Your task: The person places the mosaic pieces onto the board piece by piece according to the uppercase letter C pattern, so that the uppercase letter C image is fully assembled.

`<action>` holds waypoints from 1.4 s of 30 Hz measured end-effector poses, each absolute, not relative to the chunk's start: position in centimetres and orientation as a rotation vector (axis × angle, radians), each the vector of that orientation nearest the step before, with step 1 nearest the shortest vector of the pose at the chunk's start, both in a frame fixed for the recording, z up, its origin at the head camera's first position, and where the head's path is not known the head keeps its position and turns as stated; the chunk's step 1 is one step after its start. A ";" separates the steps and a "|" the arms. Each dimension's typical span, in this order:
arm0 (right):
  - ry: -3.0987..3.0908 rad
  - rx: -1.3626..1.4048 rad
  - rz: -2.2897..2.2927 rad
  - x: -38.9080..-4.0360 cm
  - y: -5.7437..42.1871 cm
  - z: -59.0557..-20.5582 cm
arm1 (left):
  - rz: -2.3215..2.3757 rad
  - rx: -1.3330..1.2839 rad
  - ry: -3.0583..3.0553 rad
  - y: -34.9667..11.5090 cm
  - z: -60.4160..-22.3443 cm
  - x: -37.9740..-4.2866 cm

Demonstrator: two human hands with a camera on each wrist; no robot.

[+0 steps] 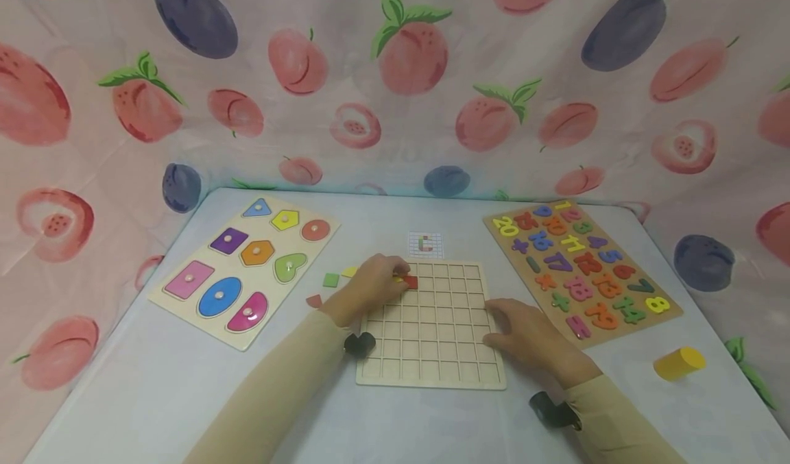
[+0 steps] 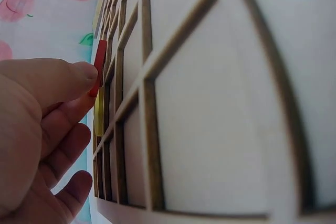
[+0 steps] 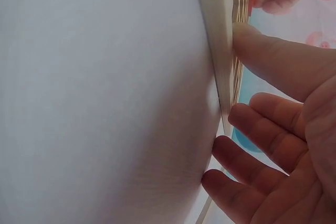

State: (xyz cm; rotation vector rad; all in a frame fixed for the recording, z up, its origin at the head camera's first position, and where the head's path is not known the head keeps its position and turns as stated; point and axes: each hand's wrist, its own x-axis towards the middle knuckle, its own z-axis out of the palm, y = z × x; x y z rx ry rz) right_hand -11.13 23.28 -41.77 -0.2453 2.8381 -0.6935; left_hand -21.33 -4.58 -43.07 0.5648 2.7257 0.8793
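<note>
A wooden grid board [image 1: 432,384] lies in the middle of the table. Over its upper left cells, my left hand [image 1: 373,284] pinches a red square tile [image 1: 411,283] between thumb and fingers; in the left wrist view the tile [image 2: 100,66] stands tilted close to the grid. Just below it, a yellow piece [image 2: 99,111] sits at the grid, partly hidden by the fingers. My right hand [image 1: 527,330] rests at the board's right edge, thumb [image 3: 247,43] at the rim and the other fingers loosely extended beside it.
Behind the board lies a small pattern card [image 1: 426,245]. Left of it are a green square [image 1: 330,280], a red piece [image 1: 315,301] and a yellow piece [image 1: 350,271]. A shape puzzle [image 1: 243,340] lies left, a number puzzle [image 1: 537,299] right, a yellow cylinder [image 1: 679,364] front right.
</note>
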 end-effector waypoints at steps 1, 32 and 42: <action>2.840 -0.249 -0.691 -11.1 23.3 -41.8 | 0.883 0.559 2.723 -4.6 -43.1 -21.3; 2.870 -0.299 -0.689 -11.4 23.5 -42.1 | 0.888 0.610 2.756 -4.3 -43.2 -21.4; 2.859 -0.273 -0.685 -11.3 23.4 -41.9 | 0.910 0.558 2.733 -4.1 -43.5 -21.3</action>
